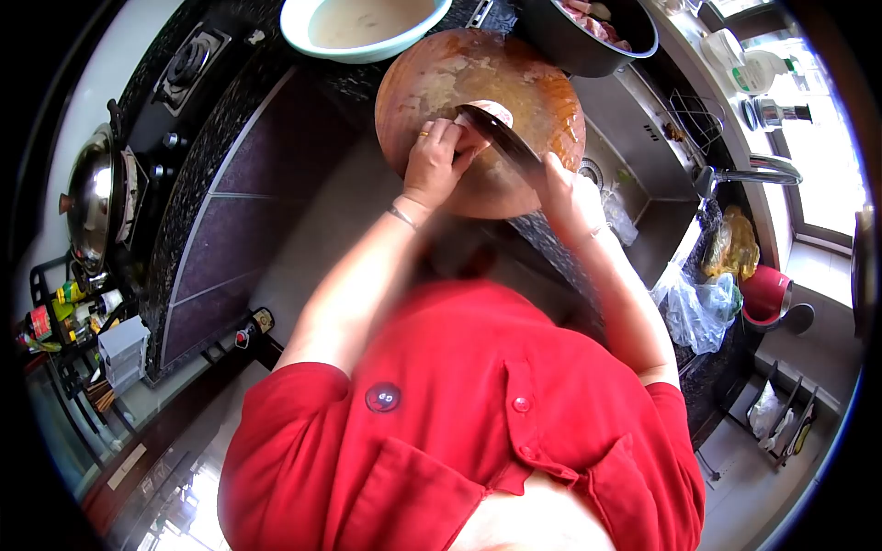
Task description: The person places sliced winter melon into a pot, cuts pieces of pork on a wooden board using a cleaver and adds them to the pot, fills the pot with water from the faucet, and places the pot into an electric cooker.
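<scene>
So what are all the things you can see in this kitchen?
chopping board: one, round, brown wood, on the dark counter
piece of meat: one, pale pink, on the board under the left hand
knife: one, dark blade, across the board
bowl: one, pale green-white, cloudy liquid inside, behind the board
dark pot: one, black, holds pink meat pieces, by the sink
sink: one, steel, right of the board
tap: one, silver, at the sink's edge
wok lid: one, shiny steel, on the stove at left
red bucket: one, on the floor at right
left hand: holds the meat, gold ring
right hand: grips the knife handle
</scene>
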